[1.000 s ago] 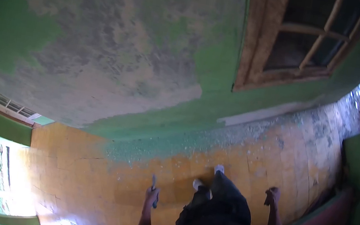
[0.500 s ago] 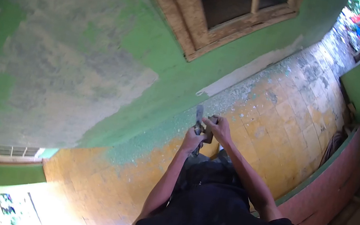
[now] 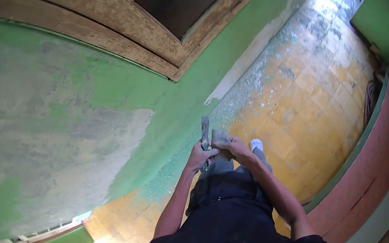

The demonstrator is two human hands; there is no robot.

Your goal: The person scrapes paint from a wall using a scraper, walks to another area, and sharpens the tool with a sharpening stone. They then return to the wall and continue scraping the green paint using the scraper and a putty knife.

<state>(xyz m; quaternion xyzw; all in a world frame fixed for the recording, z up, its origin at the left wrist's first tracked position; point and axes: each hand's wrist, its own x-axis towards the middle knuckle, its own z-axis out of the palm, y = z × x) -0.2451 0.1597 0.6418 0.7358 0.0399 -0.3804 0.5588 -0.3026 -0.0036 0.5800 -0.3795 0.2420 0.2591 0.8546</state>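
Note:
My left hand (image 3: 196, 158) is closed around the dark handle of a scraper (image 3: 205, 127), its narrow grey blade pointing away from me. Close beside it, my right hand (image 3: 235, 149) grips a flat grey-brown piece (image 3: 219, 137) whose exact kind I cannot make out. Both hands are in front of my waist, nearly touching. To their left rises a green wall (image 3: 177, 103) with a large scraped patch (image 3: 66, 120) of grey and whitish plaster.
A worn wooden window frame (image 3: 105, 9) sits in the wall. Paint flakes (image 3: 239, 98) litter the yellow tiled floor (image 3: 304, 114) along the wall's foot. At right stands a low curved pink wall (image 3: 364, 181) with a pale board (image 3: 374, 229). My foot (image 3: 256, 145) shows below.
My view has turned and shifted, so the window now fills more of the upper left. The flat piece is tilted differently in my right hand. My foot has come into view.

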